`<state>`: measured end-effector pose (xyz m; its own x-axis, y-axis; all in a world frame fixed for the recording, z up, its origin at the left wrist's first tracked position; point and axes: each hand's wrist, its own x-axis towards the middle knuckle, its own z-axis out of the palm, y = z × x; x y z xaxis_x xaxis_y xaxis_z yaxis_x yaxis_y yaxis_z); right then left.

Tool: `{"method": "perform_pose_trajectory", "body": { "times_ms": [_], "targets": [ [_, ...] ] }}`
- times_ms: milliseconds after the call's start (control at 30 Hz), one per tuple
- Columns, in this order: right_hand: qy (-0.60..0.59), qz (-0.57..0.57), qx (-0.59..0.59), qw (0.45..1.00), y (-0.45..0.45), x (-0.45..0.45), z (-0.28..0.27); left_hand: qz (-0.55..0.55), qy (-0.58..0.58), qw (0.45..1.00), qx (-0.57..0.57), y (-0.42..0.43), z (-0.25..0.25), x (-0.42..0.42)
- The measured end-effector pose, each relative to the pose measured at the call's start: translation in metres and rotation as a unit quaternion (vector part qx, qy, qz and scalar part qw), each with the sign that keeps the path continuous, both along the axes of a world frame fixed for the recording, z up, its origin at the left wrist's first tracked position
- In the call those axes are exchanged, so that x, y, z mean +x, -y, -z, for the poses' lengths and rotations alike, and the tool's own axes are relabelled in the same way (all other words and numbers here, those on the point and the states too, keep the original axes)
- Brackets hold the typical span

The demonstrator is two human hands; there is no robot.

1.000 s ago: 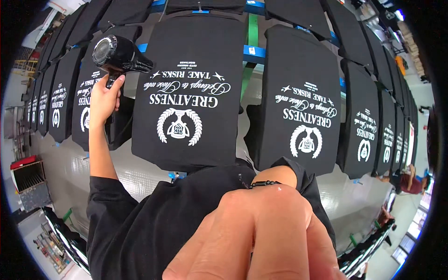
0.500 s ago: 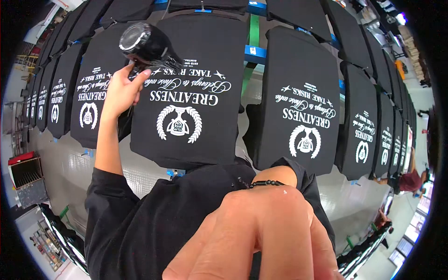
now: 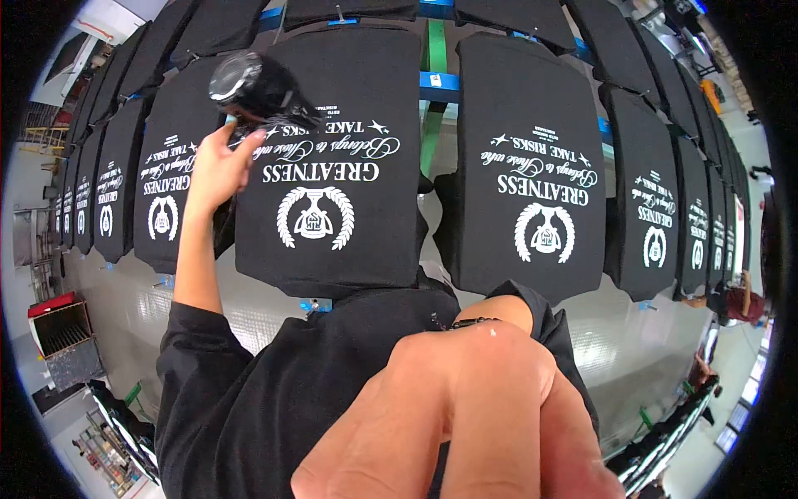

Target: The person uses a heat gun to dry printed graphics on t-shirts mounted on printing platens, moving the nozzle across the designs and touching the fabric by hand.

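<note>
My left hand (image 3: 221, 165) is closed around the handle of a black hair dryer (image 3: 270, 90), somewhat blurred. Its nozzle points right and down over a black T-shirt (image 3: 378, 220) stretched on a flat board, above the upper lines of the white print. The print reads "GREATNESS" and appears upside down. Very near the camera, my right hand (image 3: 465, 407) fills the lower middle with its fingers bent and close together. Its fingertips are cut off by the frame, so anything it grips is hidden. A dark bead bracelet (image 3: 475, 322) circles that wrist.
Another printed black T-shirt (image 3: 540, 108) lies on the neighbouring board, with several more along both sides and behind. Blue brackets (image 3: 438, 81) and a green bar (image 3: 432, 141) sit between boards. A red-topped metal box (image 3: 66, 341) stands left. At far right is a person (image 3: 745, 304).
The view has shifted slightly, moving the shirts on the right a little. The hair dryer remains over the same shirt in my left hand. My right hand stays close to the camera.
</note>
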<state>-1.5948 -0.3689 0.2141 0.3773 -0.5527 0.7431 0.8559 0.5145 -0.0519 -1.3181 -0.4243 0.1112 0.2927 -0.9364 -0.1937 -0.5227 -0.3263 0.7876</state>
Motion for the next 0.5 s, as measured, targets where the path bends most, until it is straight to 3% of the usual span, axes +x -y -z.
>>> {"method": "perform_pose_trajectory", "body": {
  "times_ms": [133, 200, 500],
  "targets": [
    [0.007, -0.005, -0.002, 1.0, -0.009, 0.004, -0.007, -0.096, 0.101, 0.99, 0.011, -0.018, 0.003, 0.047],
    [0.006, -0.008, -0.004, 1.0, -0.013, 0.006, -0.009, -0.128, 0.081, 0.988, 0.022, -0.027, 0.002, 0.063],
    [-0.019, -0.023, -0.003, 1.0, -0.041, 0.047, -0.018, -0.091, 0.024, 0.995, 0.042, -0.081, -0.021, 0.088]
  ]
}}
